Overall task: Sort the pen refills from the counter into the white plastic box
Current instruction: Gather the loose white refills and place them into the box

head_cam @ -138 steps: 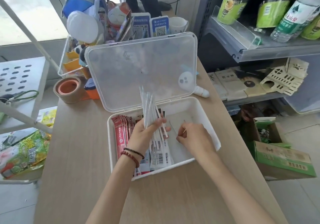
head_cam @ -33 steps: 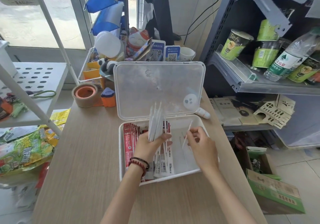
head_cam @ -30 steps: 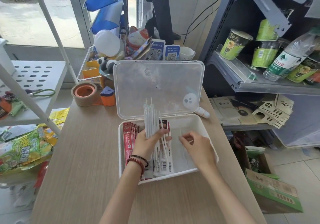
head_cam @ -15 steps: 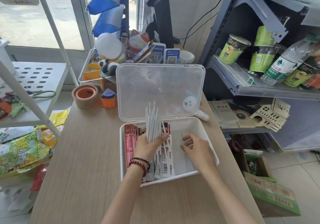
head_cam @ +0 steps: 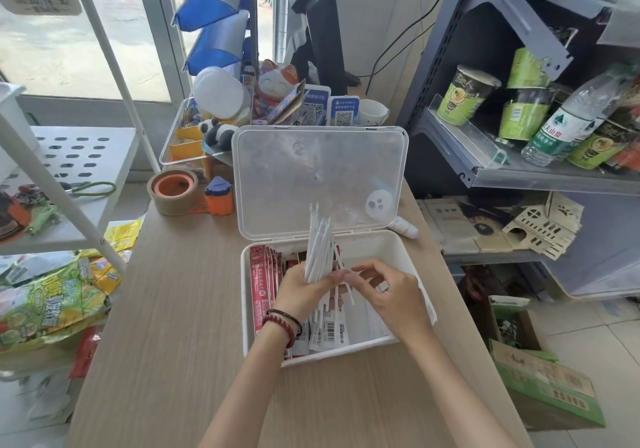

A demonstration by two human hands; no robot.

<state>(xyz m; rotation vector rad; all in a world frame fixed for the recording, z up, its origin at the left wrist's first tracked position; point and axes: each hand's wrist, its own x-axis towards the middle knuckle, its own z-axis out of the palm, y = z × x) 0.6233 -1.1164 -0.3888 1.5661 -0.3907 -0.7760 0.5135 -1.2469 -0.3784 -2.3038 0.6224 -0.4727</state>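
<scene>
Over the open white plastic box [head_cam: 367, 245] the left hand [head_cam: 299, 290] grips an upright bundle of pen refills [head_cam: 320, 247], and the right hand [head_cam: 394, 295] pinches a single refill [head_cam: 349, 293] at its edge. Tugging that one could drag neighbours loose (the fan looks slack) and spill them outside the box. Half a second ago the right hand lay lower in the box.

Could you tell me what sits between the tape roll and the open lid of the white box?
In the head view, a small orange-and-blue object stands on the counter between the tape roll and the lid.
</scene>
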